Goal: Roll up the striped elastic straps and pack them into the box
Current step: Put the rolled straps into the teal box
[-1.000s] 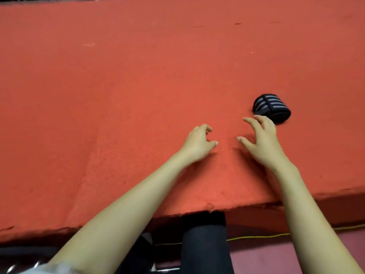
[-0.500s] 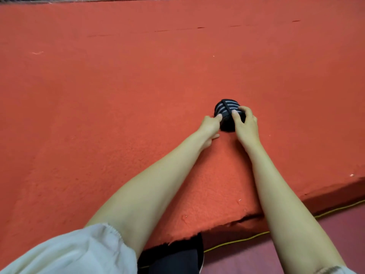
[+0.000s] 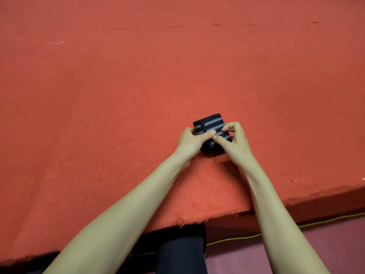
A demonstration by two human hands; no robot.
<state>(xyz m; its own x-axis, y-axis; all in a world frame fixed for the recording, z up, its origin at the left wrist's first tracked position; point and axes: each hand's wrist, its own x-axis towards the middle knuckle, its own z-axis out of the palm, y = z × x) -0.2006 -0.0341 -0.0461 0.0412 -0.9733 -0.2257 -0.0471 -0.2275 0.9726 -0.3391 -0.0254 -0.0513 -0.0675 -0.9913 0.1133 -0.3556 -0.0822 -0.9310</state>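
A rolled black strap with grey stripes point(image 3: 209, 124) lies on the red felt table point(image 3: 138, 86), a little in from the front edge. My left hand point(image 3: 192, 140) grips its left end, thumb laid across the stripes. My right hand point(image 3: 236, 142) pinches its right end with thumb and curled fingers. The near underside of the roll is hidden behind both hands. No box is in view.
The red felt's ragged front edge point(image 3: 217, 216) runs across the lower part of the view. Below it are a pinkish floor point(image 3: 316, 244), a thin yellow cord point(image 3: 325, 221) and my dark trouser leg point(image 3: 181, 254).
A second ago both hands were empty, near the roll lying off to the right. They closed on it half a second ago. Now they hold it turned, stripes running sideways.
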